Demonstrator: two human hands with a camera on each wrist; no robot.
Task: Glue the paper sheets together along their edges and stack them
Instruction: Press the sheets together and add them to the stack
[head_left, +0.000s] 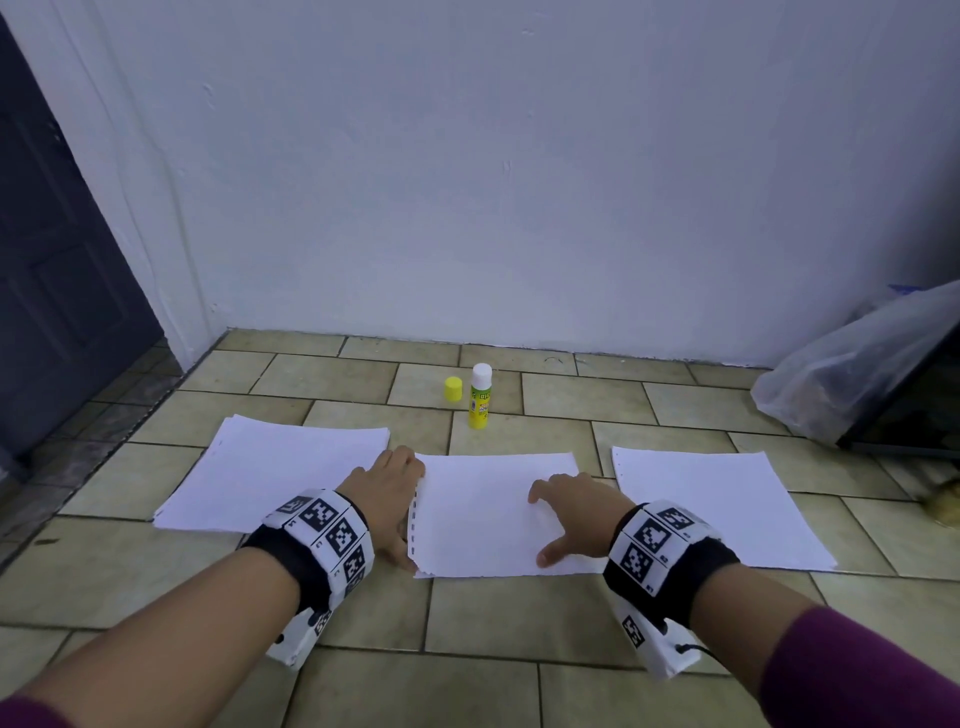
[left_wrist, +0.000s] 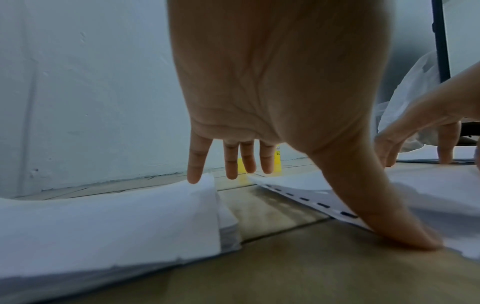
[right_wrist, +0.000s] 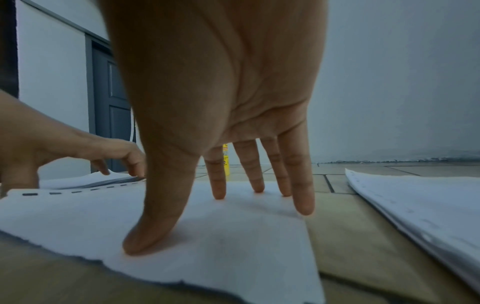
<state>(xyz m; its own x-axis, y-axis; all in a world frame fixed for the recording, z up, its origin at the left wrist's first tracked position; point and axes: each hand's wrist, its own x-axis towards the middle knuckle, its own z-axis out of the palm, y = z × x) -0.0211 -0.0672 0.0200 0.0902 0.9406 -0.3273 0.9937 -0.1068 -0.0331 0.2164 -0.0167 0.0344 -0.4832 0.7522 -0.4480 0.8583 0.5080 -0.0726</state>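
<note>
Three lots of white paper lie on the tiled floor: a left stack (head_left: 275, 470), a middle sheet (head_left: 488, 514) with a punched left edge, and a right stack (head_left: 717, 506). My left hand (head_left: 389, 499) spreads over the gap between the left stack (left_wrist: 103, 222) and the middle sheet (left_wrist: 324, 197), its thumb pressing the punched edge and the little finger touching the left stack. The right hand (head_left: 576, 514) rests flat, fingers straight, on the middle sheet (right_wrist: 221, 236). An uncapped glue stick (head_left: 480, 397) stands upright behind the sheets, its yellow cap (head_left: 453, 388) beside it.
A white wall (head_left: 519, 182) rises just behind the glue stick. A dark door (head_left: 57, 260) stands at the far left. A clear plastic bag (head_left: 852, 364) and a dark flat object (head_left: 914, 415) lie at the right. Bare tiles (head_left: 467, 623) stretch in front of the papers.
</note>
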